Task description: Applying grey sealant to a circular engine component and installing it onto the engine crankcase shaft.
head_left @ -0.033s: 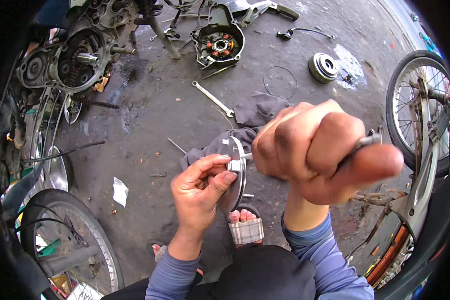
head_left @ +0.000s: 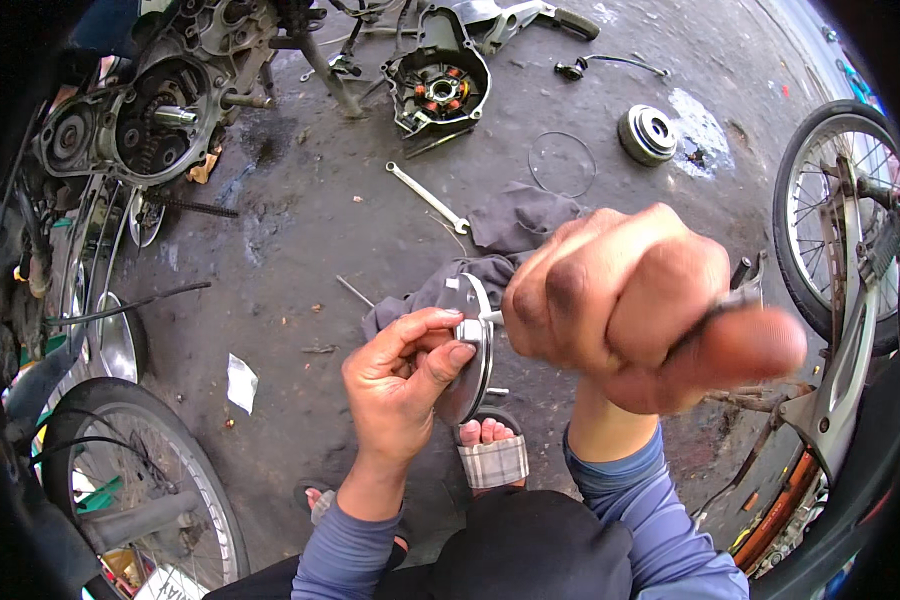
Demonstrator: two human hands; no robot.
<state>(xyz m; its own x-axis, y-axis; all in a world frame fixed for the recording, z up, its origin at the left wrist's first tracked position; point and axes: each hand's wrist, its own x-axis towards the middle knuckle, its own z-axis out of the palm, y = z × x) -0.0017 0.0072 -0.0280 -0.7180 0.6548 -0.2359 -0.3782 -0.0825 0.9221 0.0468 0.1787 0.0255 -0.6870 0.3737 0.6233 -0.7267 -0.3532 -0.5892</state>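
A round silver metal plate (head_left: 468,385), with small raised pieces on its face, stands on edge in my left hand (head_left: 398,385), whose thumb and fingers pinch a block on it. My right hand (head_left: 640,310) is a fist around a metal tool (head_left: 745,292). A thin shaft (head_left: 492,316) runs from the fist to the plate's upper rim; the rest of the tool is mostly hidden by my fingers. Behind the plate, a crumpled grey cloth (head_left: 400,308) lies on the ground.
An opened engine (head_left: 120,120) is upper left. A casing with coils (head_left: 440,90), round drum (head_left: 648,135), wrench (head_left: 425,195), wire ring (head_left: 560,135) and white scrap (head_left: 241,385) lie on the ground (head_left: 300,250). Spoked wheels stand right (head_left: 830,135) and lower left (head_left: 180,445).
My right fist has shifted very slightly, with more of a dark piece showing behind it at the right. My left hand and the plate look unmoved.
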